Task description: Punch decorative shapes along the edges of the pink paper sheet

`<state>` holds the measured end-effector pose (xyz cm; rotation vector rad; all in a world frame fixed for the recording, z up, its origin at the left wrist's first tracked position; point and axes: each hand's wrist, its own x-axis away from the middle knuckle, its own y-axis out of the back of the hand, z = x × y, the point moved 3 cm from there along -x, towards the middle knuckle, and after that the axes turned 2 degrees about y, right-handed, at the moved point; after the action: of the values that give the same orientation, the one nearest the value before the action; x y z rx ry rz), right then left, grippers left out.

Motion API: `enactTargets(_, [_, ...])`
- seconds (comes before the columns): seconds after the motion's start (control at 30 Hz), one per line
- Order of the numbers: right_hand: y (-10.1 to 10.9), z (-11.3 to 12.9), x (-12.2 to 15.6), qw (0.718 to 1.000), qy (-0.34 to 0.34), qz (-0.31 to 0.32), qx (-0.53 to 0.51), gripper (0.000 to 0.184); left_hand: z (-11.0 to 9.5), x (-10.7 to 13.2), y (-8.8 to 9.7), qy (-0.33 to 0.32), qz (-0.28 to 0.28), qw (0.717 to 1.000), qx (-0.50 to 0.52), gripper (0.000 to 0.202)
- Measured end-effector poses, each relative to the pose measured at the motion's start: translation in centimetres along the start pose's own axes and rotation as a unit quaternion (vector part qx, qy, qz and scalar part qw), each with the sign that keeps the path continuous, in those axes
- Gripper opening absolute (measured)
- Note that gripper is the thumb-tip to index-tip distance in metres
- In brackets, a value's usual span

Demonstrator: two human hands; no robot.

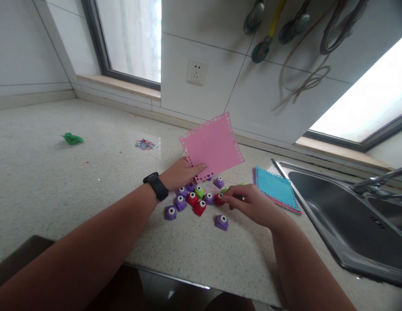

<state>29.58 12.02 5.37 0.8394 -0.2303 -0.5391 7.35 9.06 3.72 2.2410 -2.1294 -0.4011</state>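
My left hand, with a dark watch on its wrist, grips a pink sheet of paper by its lower left corner, thumb on top. Small cut-out shapes run along the sheet's edges. My right hand has its thumb and fingertips closed at a red craft punch, partly covering it. Several purple, red and green punches cluster below the paper, among them a green punch and a red punch. One purple punch sits apart, nearer the counter's front edge.
Blue and red punched sheets lie stacked right of my right hand, beside a metal sink with a faucet. Colourful paper bits form a small pile at the back left. Farther left rests a crumpled green item.
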Motion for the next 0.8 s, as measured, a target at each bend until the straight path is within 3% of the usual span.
enactTargets(0.33, [0.4, -0.6, -0.2, 0.984, 0.031, -0.142, 0.100, 0.020, 0.0, 0.0, -0.1, -0.003, 0.022, 1.000, 0.007, 0.035])
enactTargets(0.53, [0.9, -2.3, -0.7, 0.954, -0.018, -0.246, 0.173, 0.017, 0.1, -0.2, 0.0, -0.010, 0.016, 1.000, 0.024, 0.035])
enactTargets(0.8, [1.0, -4.8, -1.1, 0.942, -0.056, -0.287, 0.167, 0.021, 0.5, -0.6, 0.6, -0.009, -0.053, 0.996, 0.072, 0.031])
